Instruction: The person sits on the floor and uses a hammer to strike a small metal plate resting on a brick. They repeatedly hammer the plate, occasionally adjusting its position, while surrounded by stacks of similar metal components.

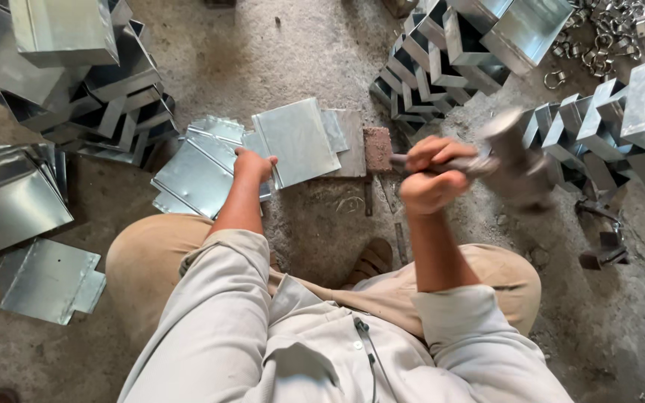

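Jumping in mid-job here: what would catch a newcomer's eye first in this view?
The raised hammer, blurred, gripped in the right hand right of centre. Next, the left hand pressing on a flat galvanised sheet that tops a loose pile of cut sheets on the concrete floor. Stacks of folded metal boxes crowd the upper right, and more folded pieces fill the upper left.
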